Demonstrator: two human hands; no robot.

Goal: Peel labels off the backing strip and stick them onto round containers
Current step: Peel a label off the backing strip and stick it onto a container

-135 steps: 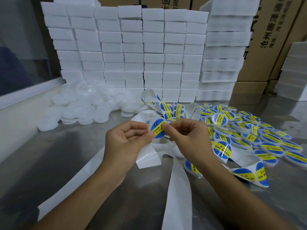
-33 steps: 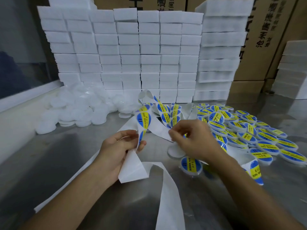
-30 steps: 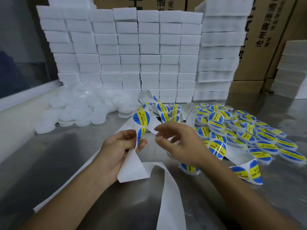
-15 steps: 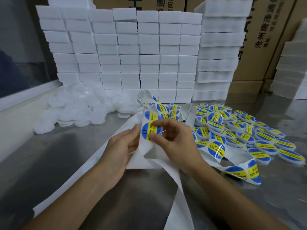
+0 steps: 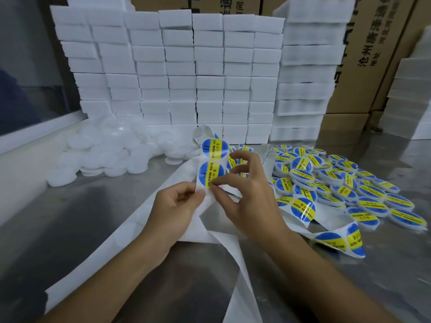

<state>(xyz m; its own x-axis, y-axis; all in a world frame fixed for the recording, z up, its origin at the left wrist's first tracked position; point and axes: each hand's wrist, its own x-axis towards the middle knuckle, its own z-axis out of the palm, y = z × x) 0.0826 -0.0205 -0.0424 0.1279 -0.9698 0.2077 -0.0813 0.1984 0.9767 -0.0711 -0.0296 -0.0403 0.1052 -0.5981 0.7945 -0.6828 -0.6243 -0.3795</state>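
Backing strip (image 5: 211, 207): white, long and ribbon-like, held up above the steel table (image 5: 77, 229) at mid-frame. Its held section rises roughly upright, long axis running from the hands up and slightly away; spent lengths trail down toward the near edge and off to the lower left. A further run curls to the right, ending in a loop bearing two labels (image 5: 340, 241) near the table's right side.

Lower label (image 5: 211, 174): round, blue with a yellow band reading "SOLDERING PASTE". The band runs nearly vertical, tilted slightly right at the top, in line with the strip's long axis. It faces the camera.

Upper label (image 5: 215, 148): same design, just above the first on the strip, its band tilted more toward the diagonal.

Left hand (image 5: 175, 210): fingers curled, thumb and forefinger pinching the strip just below the lower label.

Right hand (image 5: 249, 194): thumb and forefinger pinching at the lower label's bottom edge; the other three fingers are spread and raised. Whether the edge has lifted from the strip cannot be told.

Labelled round containers (image 5: 338, 183): a loose heap, flat and overlapping, on the table to the right of the hands.

Blank white containers (image 5: 112, 155): a heap at the left rear.

White foam blocks (image 5: 182, 71): stacked in columns as a wall behind.

Cardboard cartons (image 5: 368, 54): at the rear right, printed with dark characters.
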